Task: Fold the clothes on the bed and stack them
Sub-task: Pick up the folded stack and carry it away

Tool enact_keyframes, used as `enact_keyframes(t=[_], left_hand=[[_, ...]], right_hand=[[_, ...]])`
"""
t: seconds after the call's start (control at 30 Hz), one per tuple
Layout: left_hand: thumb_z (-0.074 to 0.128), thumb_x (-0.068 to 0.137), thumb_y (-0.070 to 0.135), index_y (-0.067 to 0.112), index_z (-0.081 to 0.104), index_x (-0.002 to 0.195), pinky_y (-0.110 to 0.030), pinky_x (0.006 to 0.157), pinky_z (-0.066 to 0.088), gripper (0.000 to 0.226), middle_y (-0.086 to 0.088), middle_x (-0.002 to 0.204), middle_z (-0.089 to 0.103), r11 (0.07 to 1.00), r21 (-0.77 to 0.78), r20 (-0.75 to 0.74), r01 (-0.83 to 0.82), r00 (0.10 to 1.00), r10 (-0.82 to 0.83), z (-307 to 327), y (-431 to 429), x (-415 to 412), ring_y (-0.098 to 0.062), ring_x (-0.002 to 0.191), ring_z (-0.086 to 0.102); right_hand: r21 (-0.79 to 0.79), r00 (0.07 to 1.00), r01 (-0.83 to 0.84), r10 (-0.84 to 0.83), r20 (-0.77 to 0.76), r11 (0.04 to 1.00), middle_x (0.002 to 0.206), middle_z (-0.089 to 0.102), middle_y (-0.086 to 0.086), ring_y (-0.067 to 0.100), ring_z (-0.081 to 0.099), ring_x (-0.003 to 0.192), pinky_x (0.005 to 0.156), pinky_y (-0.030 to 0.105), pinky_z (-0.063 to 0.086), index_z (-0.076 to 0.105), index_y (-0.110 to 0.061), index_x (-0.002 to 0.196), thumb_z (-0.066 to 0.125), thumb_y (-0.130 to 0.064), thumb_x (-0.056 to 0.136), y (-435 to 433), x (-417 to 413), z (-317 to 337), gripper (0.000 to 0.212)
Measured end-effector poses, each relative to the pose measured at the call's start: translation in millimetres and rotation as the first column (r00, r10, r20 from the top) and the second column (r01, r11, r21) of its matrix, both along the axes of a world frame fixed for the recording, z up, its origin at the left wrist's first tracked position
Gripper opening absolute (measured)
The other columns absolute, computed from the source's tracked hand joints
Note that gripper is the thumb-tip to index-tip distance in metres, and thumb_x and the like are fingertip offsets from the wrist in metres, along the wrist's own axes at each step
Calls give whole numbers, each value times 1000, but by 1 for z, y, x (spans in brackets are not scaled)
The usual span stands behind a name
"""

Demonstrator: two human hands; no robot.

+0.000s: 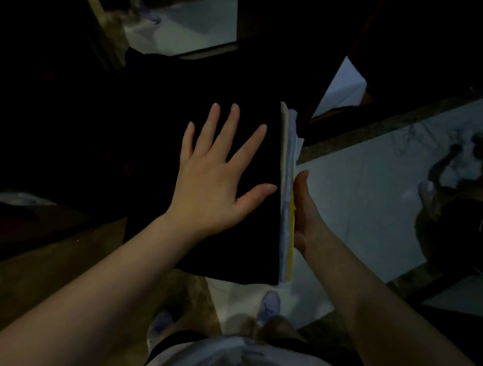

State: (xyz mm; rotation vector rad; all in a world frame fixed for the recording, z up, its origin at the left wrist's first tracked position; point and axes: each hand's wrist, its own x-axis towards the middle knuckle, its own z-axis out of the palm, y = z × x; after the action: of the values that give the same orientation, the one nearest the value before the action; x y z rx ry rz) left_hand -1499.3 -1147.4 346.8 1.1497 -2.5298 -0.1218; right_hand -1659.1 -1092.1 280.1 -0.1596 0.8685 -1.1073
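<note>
A folded black garment [249, 233] lies on top of a stack of folded clothes, whose white, pale blue and yellow edges [286, 212] show along the right side. My left hand [215, 176] rests flat on the black garment with its fingers spread. At the stack's right side, my right hand [302, 210] presses edge-on against the layers; its fingers are hidden under or behind the stack. The scene is very dark, and the bed surface under the stack cannot be made out.
Pale floor tiles [358, 201] lie to the right, with dark shapes [454, 219] on them. My feet in light shoes [268, 305] stand below the stack. A brown surface [37, 270] fills the lower left. Dark furniture surrounds the upper part.
</note>
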Motion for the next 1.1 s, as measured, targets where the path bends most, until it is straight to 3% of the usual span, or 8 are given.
enact_keyframes(t=[0.07,0.17,0.37,0.5,0.63,0.93,1.1], left_hand=[[14,87,71,25,31,144,-54,111,9,76,-16,153,23,999,-5,-3,-40,999,40,-1,-6,-35,-37,142,12],[15,88,70,24,30,144,-52,112,7,74,-17,153,23,996,-5,-12,-86,996,86,-4,-18,-78,-36,141,11],[14,88,70,26,27,144,-52,111,7,73,-17,153,23,993,-8,3,-119,993,119,-10,-66,-147,-35,141,11],[14,88,70,28,25,144,-52,111,8,71,-16,153,22,991,-19,-13,-134,991,134,-12,-109,-192,-35,142,10],[13,88,70,28,25,144,-51,111,8,71,-16,152,23,992,-16,-25,-129,991,129,-4,-137,-240,-35,141,10],[15,88,69,28,24,144,-52,111,9,69,-15,153,22,966,-3,-35,-257,966,257,-16,-132,-380,-33,142,8],[14,89,69,27,22,145,-50,111,5,71,-16,154,18,936,34,-75,-350,933,352,-21,-111,-490,-34,142,5]], right_hand=[[-13,997,-67,67,35,998,111,69,8,24,67,100,89,40,52,76,-22,98,83,-66,31,-15,-38,-5,81],[-37,987,-131,134,88,991,113,68,8,24,66,101,89,39,51,74,-22,105,85,-64,32,-38,-87,-15,85],[-11,972,-122,121,203,993,89,72,12,23,71,75,59,31,57,75,-12,99,75,-65,49,-90,-156,-22,73],[-36,971,-149,153,186,988,103,70,10,24,69,88,70,34,57,72,-16,108,87,-56,41,-137,-206,-24,80],[-44,952,-148,154,264,988,91,71,12,25,69,77,62,32,56,70,-13,109,89,-50,41,-166,-255,-24,80],[-33,929,-274,273,251,961,108,68,14,27,69,91,70,35,57,67,-11,115,92,-44,39,-181,-399,-28,86],[-54,913,-355,359,196,933,93,72,13,23,70,80,63,30,57,74,-10,100,93,-43,35,-180,-513,-23,76]])
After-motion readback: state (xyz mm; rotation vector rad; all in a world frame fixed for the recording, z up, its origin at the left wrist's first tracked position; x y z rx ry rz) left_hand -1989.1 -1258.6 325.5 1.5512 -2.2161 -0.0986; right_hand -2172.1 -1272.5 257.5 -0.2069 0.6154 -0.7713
